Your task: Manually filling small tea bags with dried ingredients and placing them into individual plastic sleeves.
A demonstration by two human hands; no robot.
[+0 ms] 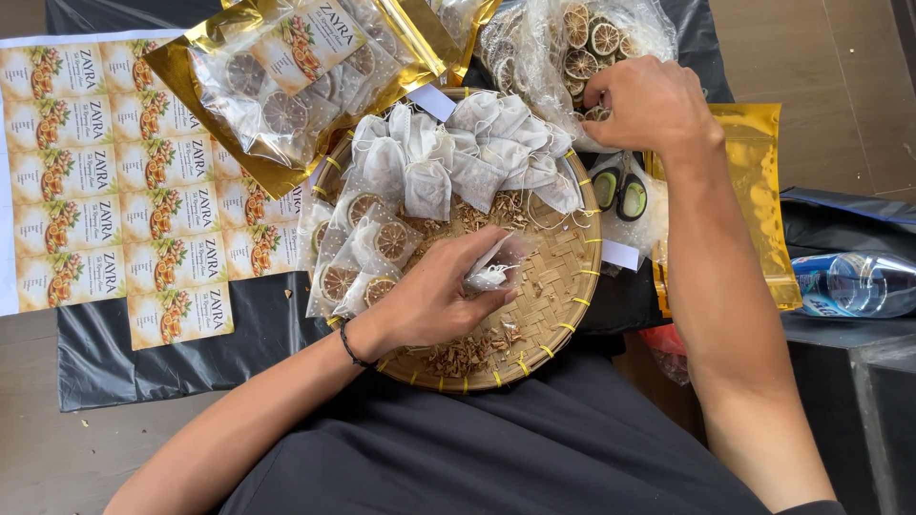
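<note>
Two hands were busy over a round woven bamboo tray (563, 286) that sat on the person's lap. The left hand (434, 296) had its fingers pinched shut on a small clear sachet (496, 267), a thin see-through pouch with something white and stringy showing near its lower end, pretty hard to make out beyond that. The sachet hung just above the middle of the tray, over the loose tan shavings (468, 355) scattered toward the near rim. Its long axis ran on a slant, open end tipped up toward the tray's far right rim, closed end tucked under the thumb. The right hand (649, 105) was past the tray's far right edge, fingers curled into a clear plastic bag of dried citrus slices (587, 43); whether it actually had a slice pinched, couldn't tell. White cloth tea bags (458, 157) were piled along the far rim, and filled sachets with dried slices (358, 257) leaned on the left rim. Gold foil pouches (286, 76) lay beyond the far left edge, next to a sheet of printed labels (114, 181).
</note>
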